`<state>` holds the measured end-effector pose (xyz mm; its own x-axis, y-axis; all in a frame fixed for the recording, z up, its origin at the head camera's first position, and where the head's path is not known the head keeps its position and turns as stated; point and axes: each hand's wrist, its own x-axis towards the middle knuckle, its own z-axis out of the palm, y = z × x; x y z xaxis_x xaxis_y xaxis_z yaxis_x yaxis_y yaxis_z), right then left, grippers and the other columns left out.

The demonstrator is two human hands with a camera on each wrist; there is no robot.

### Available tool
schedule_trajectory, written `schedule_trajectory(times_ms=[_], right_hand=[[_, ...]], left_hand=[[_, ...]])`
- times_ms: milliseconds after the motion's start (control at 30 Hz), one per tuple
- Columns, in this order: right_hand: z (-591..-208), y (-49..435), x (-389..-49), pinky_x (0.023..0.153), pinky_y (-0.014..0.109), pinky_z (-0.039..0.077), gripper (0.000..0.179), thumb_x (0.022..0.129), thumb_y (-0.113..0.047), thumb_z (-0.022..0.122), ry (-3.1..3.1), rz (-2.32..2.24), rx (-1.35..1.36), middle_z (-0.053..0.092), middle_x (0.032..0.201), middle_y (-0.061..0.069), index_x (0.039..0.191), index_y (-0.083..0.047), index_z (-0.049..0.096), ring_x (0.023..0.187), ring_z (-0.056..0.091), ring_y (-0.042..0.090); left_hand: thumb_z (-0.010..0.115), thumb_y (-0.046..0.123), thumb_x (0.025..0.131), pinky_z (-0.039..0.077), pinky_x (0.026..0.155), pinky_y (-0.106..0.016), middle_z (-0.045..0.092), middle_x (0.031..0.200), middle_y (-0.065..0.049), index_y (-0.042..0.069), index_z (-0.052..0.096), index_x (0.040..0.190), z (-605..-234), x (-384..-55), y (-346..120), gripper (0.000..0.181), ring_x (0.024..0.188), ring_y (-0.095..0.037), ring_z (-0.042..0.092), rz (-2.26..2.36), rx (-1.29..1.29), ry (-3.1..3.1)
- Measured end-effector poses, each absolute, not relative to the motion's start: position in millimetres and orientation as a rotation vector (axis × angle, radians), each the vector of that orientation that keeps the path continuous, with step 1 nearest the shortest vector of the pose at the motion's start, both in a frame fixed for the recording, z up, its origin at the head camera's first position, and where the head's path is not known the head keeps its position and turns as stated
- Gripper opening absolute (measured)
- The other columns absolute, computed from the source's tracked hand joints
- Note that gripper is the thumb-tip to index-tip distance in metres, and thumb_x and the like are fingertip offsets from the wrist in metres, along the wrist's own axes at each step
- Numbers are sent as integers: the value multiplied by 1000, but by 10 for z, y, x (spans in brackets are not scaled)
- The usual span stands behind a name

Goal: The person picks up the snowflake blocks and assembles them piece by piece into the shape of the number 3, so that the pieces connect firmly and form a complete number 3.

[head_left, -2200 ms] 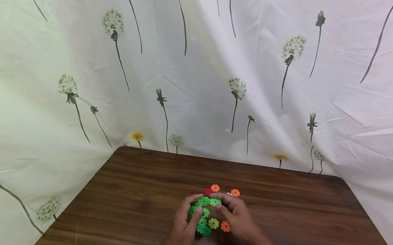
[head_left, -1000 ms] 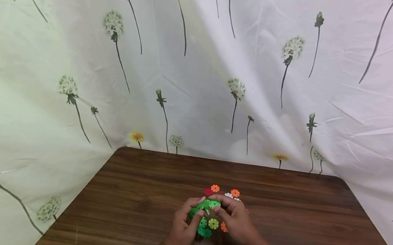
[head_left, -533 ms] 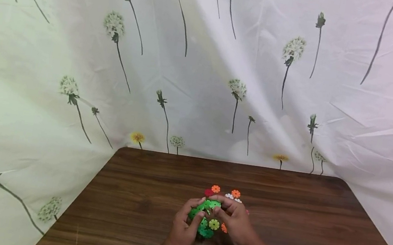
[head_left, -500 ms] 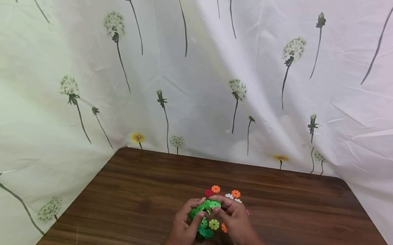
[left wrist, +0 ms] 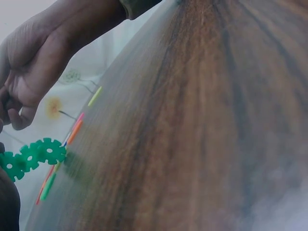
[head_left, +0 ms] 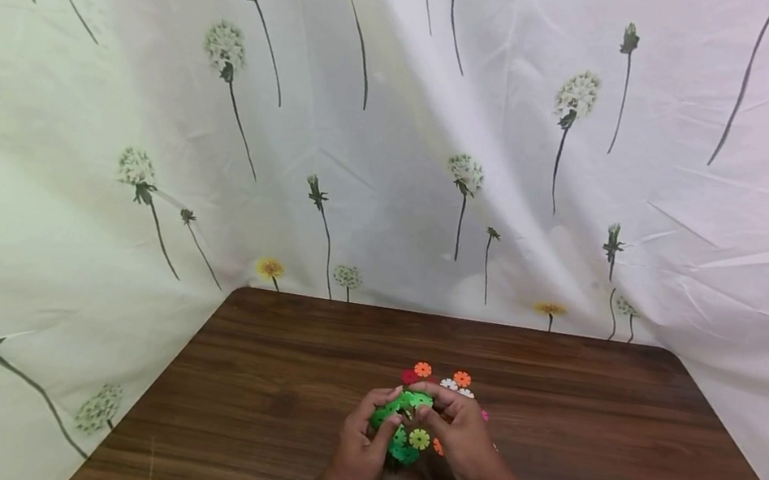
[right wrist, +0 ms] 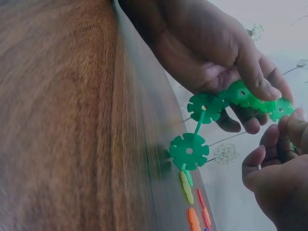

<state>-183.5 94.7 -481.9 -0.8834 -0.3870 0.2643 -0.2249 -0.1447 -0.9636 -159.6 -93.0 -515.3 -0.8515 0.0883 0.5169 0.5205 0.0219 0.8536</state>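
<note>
Over the near middle of the table, both hands hold a curved chain of green notched interlocking discs (head_left: 383,416). My left hand (head_left: 359,446) grips the chain at its left side, thumb laid over the discs. In the right wrist view the left hand (right wrist: 211,53) has the green chain (right wrist: 238,94) between thumb and fingers, with its lower end hanging free. At the upper end of the chain, my right hand (head_left: 467,440) pinches a green disc between thumb and forefinger. The left wrist view shows the right hand (left wrist: 41,62) above hanging green discs (left wrist: 48,150).
Loose discs lie around the hands on the brown wooden table (head_left: 246,385): orange (head_left: 422,369) and red (head_left: 409,376) ones behind, a white disc (head_left: 449,384) further right, a yellow-green disc (head_left: 419,439) between the wrists. A floral cloth (head_left: 374,206) hangs behind the table.
Compared with the oldest frame, the right hand and the chain's upper end sit slightly lower, and the green discs are tilted more. White discs behind the right hand show more now.
</note>
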Motion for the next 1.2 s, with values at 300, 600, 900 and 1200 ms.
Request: schedule_trajectory(times_ms=[300,600,900,1200], right_hand=[[-4824,888,-1775,91,26,64,46,107,-13,68,1965,-2230,-672,81,115,-5,142,17,59,96,76,8],[-4791,961,-1802,93,24,63,43,109,-14,65,1977,-2143,-757,79,127,7,140,15,61,101,77,7],[-4787,944,-1809,93,30,65,40,110,-14,65,2072,-2083,-812,68,137,32,144,8,62,105,74,6],[-4791,934,-1827,90,29,65,42,108,-12,69,2155,-2084,-694,69,120,25,145,4,62,99,71,6]], left_hand=[[62,-1,107,55,109,-21,66,143,-23,1,62,135,-5175,-1587,-947,28,135,-7,64,-1856,-642,-1992],[60,-1,108,55,108,-19,65,142,-28,0,62,136,-5187,-1597,-968,28,135,-4,63,-1825,-748,-1951],[62,2,109,56,110,-25,66,141,-15,8,58,140,-5140,-1576,-959,32,131,-9,64,-1811,-598,-2048],[65,10,110,58,104,-27,67,140,-11,3,57,142,-5157,-1596,-950,34,124,-10,66,-1826,-519,-2060]])
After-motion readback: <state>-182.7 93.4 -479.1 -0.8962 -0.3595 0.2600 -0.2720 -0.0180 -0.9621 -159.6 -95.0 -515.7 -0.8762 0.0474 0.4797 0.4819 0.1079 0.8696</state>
